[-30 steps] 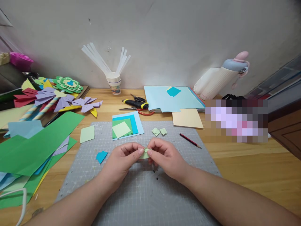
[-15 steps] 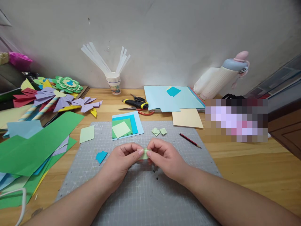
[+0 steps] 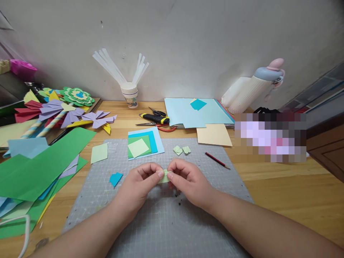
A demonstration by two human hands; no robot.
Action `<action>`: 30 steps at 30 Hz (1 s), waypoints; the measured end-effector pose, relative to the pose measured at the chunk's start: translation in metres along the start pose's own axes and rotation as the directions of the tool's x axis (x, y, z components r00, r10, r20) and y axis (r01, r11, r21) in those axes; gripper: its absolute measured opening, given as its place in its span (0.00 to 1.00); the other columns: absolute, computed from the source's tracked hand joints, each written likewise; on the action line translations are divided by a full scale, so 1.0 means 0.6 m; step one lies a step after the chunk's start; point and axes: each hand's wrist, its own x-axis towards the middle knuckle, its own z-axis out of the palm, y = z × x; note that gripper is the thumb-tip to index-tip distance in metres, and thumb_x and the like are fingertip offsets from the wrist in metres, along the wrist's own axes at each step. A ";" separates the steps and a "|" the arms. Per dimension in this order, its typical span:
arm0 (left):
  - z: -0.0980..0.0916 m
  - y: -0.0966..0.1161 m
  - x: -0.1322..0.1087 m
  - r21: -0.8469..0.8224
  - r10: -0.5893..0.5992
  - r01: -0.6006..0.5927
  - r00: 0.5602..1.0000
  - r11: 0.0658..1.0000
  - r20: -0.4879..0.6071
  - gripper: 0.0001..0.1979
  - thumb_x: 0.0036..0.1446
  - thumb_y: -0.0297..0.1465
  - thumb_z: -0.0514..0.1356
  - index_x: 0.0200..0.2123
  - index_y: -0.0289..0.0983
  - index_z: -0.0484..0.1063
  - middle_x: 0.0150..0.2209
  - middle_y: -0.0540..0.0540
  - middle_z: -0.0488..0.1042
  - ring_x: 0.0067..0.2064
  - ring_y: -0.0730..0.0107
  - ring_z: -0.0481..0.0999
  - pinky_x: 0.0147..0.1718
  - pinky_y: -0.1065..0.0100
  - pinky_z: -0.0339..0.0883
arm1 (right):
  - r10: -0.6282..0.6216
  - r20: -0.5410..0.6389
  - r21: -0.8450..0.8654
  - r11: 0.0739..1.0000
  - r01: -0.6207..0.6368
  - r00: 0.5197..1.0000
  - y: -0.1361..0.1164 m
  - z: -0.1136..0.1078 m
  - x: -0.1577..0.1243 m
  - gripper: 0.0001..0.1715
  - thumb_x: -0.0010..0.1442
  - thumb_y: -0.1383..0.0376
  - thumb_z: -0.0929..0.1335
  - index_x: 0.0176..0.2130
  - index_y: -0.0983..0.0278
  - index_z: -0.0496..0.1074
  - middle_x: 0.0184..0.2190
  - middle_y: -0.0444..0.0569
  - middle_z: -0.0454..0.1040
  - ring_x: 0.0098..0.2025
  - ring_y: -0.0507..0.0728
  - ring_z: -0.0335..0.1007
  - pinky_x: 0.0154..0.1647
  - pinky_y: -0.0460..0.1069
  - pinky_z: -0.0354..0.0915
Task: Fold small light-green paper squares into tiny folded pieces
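Between my two hands is a small folded piece of light green paper [image 3: 165,177], held up above the grey cutting mat [image 3: 150,229]. My left hand [image 3: 142,181] pinches its left side with thumb and forefinger. Its right side is pinched by my right hand [image 3: 188,182]; the other fingers curl in and partly hide the paper. Just beyond my hands lie two small folded light green pieces [image 3: 177,150]. A blue paper scrap [image 3: 115,179] rests left of my left hand. A stack of paper squares [image 3: 138,148] in green and blue sits farther back.
A pencil [image 3: 217,160] lies at the mat's right. Behind are pliers [image 3: 155,118], scissors [image 3: 158,112], a paper cup [image 3: 130,97] with white strips, and light blue sheets [image 3: 185,111]. Green paper [image 3: 48,168] and paper flowers [image 3: 59,111] crowd the left; a bottle [image 3: 249,91] leans back right.
Both hands keep their pinch on the light green paper, with only a tiny shift of the fingers. Everything else lies where it was.
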 end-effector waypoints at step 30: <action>0.002 0.006 -0.004 0.051 0.140 -0.140 0.990 0.989 0.004 0.09 0.48 0.32 0.65 0.21 0.36 0.70 0.25 0.52 0.67 0.30 0.73 0.67 0.33 0.72 0.61 | -0.014 0.081 0.076 0.997 0.008 0.997 0.005 -0.002 0.004 0.13 0.60 0.59 0.64 0.28 0.64 0.63 0.23 0.42 0.63 0.25 0.49 0.58 0.25 0.44 0.56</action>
